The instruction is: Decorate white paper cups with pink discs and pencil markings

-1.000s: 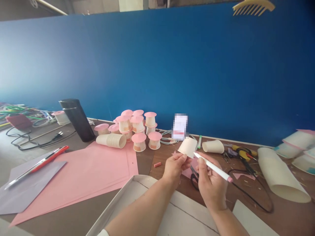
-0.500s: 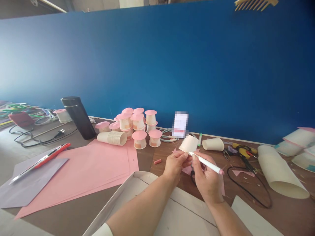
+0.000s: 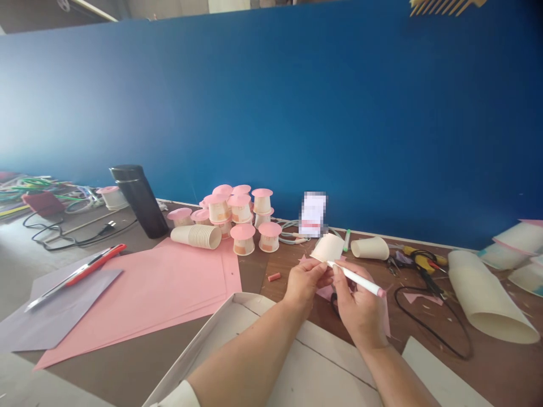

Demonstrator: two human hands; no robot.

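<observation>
My left hand (image 3: pixel 306 284) pinches a white paper cup (image 3: pixel 328 247) by its rim; the cup is tilted, with its rim towards me. In my right hand (image 3: pixel 360 308) is a white marker pen (image 3: pixel 360 280) with a pink end, its tip against or very close to the cup near the rim. Any mark at the tip is too small to make out. Pink paper scraps (image 3: pixel 326 292) lie under my hands. To the left, a short pink marker cap (image 3: pixel 274 277) rests on the table.
Several paper cups with pink tops (image 3: pixel 243 238) stand stacked behind, beside nested cups (image 3: pixel 197 236). A black flask (image 3: pixel 142 202) stands left. Pink sheets (image 3: pixel 169 288) and a red utility knife (image 3: pixel 80 274) lie nearer. Right are a cup (image 3: pixel 370 247), a black cable (image 3: pixel 428 333) and larger cups (image 3: pixel 487 294).
The whole view has shifted slightly, so things appear a little further right. Both hands keep hold of the cup and marker in nearly the same pose.
</observation>
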